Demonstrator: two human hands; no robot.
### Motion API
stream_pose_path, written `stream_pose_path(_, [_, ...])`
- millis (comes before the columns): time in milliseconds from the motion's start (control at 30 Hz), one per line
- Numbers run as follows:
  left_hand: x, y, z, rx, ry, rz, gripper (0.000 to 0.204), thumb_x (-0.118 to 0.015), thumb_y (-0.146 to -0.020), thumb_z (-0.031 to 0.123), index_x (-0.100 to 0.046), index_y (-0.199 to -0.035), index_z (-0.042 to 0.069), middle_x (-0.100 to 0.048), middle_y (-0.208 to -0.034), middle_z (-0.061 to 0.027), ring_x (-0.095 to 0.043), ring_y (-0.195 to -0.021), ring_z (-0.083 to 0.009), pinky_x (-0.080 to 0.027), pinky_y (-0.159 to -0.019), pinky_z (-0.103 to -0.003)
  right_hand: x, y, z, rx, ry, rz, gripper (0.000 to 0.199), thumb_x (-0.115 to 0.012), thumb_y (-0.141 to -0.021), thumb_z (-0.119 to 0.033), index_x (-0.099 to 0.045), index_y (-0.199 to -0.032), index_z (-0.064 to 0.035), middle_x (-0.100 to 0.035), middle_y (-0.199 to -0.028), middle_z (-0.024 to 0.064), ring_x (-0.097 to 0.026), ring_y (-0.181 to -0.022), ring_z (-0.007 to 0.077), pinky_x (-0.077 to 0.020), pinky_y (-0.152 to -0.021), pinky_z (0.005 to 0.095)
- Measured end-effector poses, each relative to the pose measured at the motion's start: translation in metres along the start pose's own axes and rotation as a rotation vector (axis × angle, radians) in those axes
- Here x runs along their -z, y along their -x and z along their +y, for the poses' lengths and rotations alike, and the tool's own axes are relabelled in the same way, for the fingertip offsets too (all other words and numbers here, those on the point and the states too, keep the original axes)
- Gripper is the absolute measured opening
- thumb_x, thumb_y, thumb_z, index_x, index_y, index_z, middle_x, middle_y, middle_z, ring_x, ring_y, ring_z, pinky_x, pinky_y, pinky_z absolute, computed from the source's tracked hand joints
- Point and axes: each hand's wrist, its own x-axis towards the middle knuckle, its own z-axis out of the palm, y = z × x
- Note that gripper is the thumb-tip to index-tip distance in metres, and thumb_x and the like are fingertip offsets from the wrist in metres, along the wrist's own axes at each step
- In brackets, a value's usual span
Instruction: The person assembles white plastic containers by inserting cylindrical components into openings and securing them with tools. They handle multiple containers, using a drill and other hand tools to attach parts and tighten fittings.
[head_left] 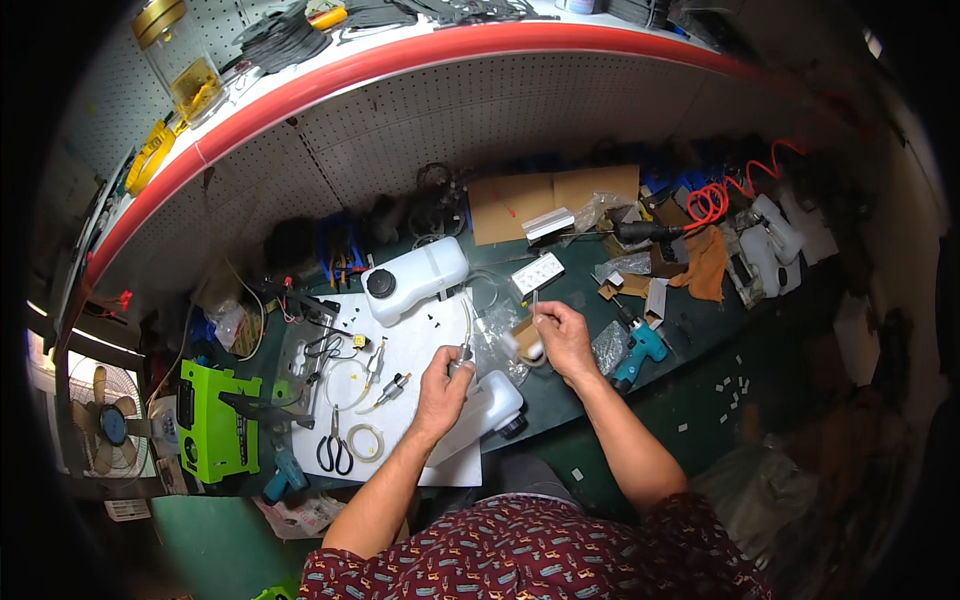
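Note:
My left hand [442, 392] is closed round a small silver cylinder [462, 366] that looks like a pump, with a clear tube [468, 318] rising from its top. To the right, my right hand [566, 343] pinches a thin pale tube [536, 298], its end sticking up past the fingertips. Beyond my left hand, a white plastic tank [425, 280] with a black cap lies on the white sheet [345, 312]. A second white bottle [492, 402] with a dark cap lies between my forearms. Two similar silver cylinders, one of them a pump-like piece [392, 390], rest on the sheet.
Scissors [335, 450] and a coiled tube [366, 443] lie on the sheet. A lime-green machine [212, 420] stands at the left. To the right are a teal drill [640, 350], small boxes and an orange cloth [703, 262]. A red-edged shelf [430, 58] overhangs the bench.

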Motion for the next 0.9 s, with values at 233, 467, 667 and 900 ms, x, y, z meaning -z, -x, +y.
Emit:
stream_pose_path(233, [0.019, 0.019, -0.003, 0.16, 0.292, -0.092, 0.027, -0.055, -0.104, 0.023, -0.059, -0.124, 0.004, -0.067, -0.091, -0.0041, -0.06, -0.077, -0.0097, -0.053, -0.063, -0.026, -0.033, 0.025, -0.055, 0.326, 0.357, -0.268, 0.02, -0.062, -0.101, -0.011, -0.068, -0.116, 0.0013, -0.07, -0.109, 0.0178, -0.071, -0.1, 0.0325, -0.0566, -0.088, 0.0391])
stream_pose_path(467, [0.036, 0.027, 0.016, 0.261, 0.36, -0.249, 0.049, -0.043, -0.112, 0.047, -0.062, -0.116, 0.002, -0.063, -0.085, -0.005, -0.059, -0.071, -0.0107, -0.051, -0.059, -0.026, -0.032, 0.045, -0.048, 0.65, 0.671, -0.447, 0.02, -0.07, -0.094, -0.005, -0.072, -0.114, -0.0073, -0.063, -0.106, 0.0113, -0.066, -0.103, 0.0342, -0.0554, -0.087, 0.0436])
stream_pose_path(667, [0.033, 0.027, 0.009, 0.313, 0.317, -0.312, 0.035, -0.054, -0.111, 0.038, -0.065, -0.112, 0.004, -0.063, -0.08, -0.0014, -0.058, -0.066, -0.0088, -0.049, -0.059, -0.023, -0.031, 0.04, -0.051, 0.703, 0.693, -0.548, 0.019, -0.07, -0.094, -0.006, -0.071, -0.113, -0.0052, -0.062, -0.11, 0.0107, -0.063, -0.109, 0.0335, -0.0551, -0.091, 0.0431])
stream_pose_path(900, [0.023, 0.021, 0.005, 0.276, 0.373, -0.312, 0.025, -0.054, -0.112, 0.028, -0.062, -0.116, 0.005, -0.065, -0.086, -0.0019, -0.06, -0.07, -0.0094, -0.051, -0.065, -0.025, -0.036, 0.039, -0.041, 0.461, 0.351, -0.385, 0.013, -0.071, -0.092, 0.0, -0.075, -0.105, 0.0023, -0.07, -0.113, 0.0132, -0.071, -0.104, 0.026, -0.0581, -0.09, 0.0352])
